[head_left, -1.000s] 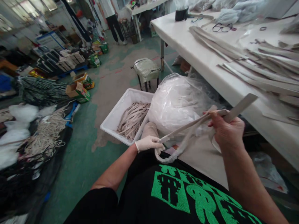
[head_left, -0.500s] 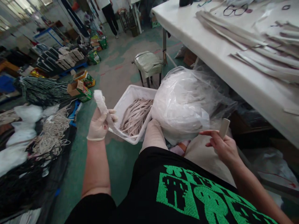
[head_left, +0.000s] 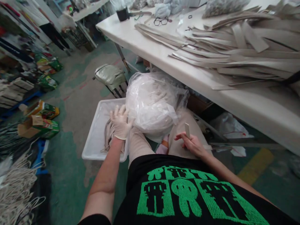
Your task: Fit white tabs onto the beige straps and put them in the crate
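My left hand, in a pale glove, is spread open above the right part of a white plastic bin. Beige strips lie in the bin, partly hidden by that hand. Just right of my fingers, a large clear plastic bag with pale contents rests against my knees. My right hand is bare and closed on a small flat light-coloured piece, which sticks up between thumb and fingers over my right thigh.
A long white table carries many beige strips, glasses and a dark cup. A padded stool stands behind the bin. Opened cartons and piled cords are at the left; a person stands far back.
The view has turned right. My left hand has let go of the pale strip it held up and has moved over the bin, fingers now spread. My right hand still holds the flat piece.
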Motion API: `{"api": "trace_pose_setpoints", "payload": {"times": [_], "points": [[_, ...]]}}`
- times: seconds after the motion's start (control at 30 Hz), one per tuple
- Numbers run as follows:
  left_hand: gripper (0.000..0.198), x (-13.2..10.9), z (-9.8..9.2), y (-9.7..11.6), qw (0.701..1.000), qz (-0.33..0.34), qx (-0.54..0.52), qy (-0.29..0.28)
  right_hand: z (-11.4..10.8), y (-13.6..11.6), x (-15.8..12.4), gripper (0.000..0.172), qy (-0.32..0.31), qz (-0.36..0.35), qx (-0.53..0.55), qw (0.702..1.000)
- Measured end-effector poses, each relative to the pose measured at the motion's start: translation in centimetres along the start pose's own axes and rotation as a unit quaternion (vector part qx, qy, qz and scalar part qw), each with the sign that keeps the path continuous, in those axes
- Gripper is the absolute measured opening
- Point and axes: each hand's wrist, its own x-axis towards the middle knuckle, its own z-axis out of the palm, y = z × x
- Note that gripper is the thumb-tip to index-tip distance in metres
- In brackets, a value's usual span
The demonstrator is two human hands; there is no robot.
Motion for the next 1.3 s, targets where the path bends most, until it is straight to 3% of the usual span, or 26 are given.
{"api": "trace_pose_setpoints", "payload": {"times": [0.1,0.17,0.3,0.4,0.47,0.57,0.73,0.8,0.87,0.93,1.0,1.07,1.13,1.2,1.3], "points": [[0.052,-0.3,3.8,7.8,0.988,0.146,-0.037,-0.037,-0.2,0.2,0.3,0.062,-0.002,-0.012,0.015,1.000],[0.050,0.2,6.0,11.6,0.974,0.208,-0.050,-0.076,-0.3,0.4,0.4,0.061,0.000,-0.013,0.036,0.999],[0.056,2.8,9.8,15.1,0.959,0.245,-0.037,-0.138,-0.5,1.0,0.5,0.059,0.016,-0.005,0.119,0.993],[0.038,4.6,11.1,15.1,0.965,0.217,-0.030,-0.148,-0.6,1.1,0.5,0.056,0.020,-0.012,0.177,0.984],[0.022,5.0,11.1,14.4,0.967,0.210,-0.047,-0.136,-0.6,1.1,0.5,0.056,0.021,-0.014,0.205,0.978],[0.018,4.3,9.5,12.9,0.965,0.229,-0.090,-0.093,-0.9,1.1,0.8,0.054,0.025,-0.011,0.237,0.971],[0.023,1.3,5.4,10.1,0.954,0.272,-0.118,-0.029,-1.8,0.4,2.5,0.048,0.061,0.008,0.292,0.955],[0.025,0.2,4.1,9.3,0.950,0.288,-0.121,-0.005,-1.8,-0.7,3.4,0.051,0.004,0.016,0.287,0.958],[0.026,-0.7,3.3,8.8,0.944,0.306,-0.120,0.024,-1.1,-2.3,4.2,0.052,-0.094,0.018,0.251,0.963],[0.028,-1.3,2.9,8.6,0.939,0.318,-0.119,0.050,0.1,-4.0,4.7,0.047,-0.180,0.013,0.200,0.963],[0.027,-1.7,2.5,8.2,0.939,0.316,-0.123,0.061,1.4,-5.6,4.9,0.039,-0.224,0.001,0.160,0.961],[0.026,-2.4,2.1,7.8,0.951,0.270,-0.137,0.069,2.5,-6.7,5.1,0.036,-0.226,-0.012,0.140,0.964],[0.025,-3.4,1.6,7.2,0.965,0.166,-0.179,0.094,3.2,-7.4,5.3,0.037,-0.199,-0.023,0.131,0.971],[0.024,-4.9,1.0,7.0,0.959,0.045,-0.262,0.095,3.6,-7.8,5.4,0.036,-0.169,-0.027,0.122,0.978],[0.026,-7.0,0.2,8.1,0.906,-0.065,-0.417,-0.028,4.2,-8.1,5.5,0.034,-0.147,-0.025,0.094,0.984]]}}
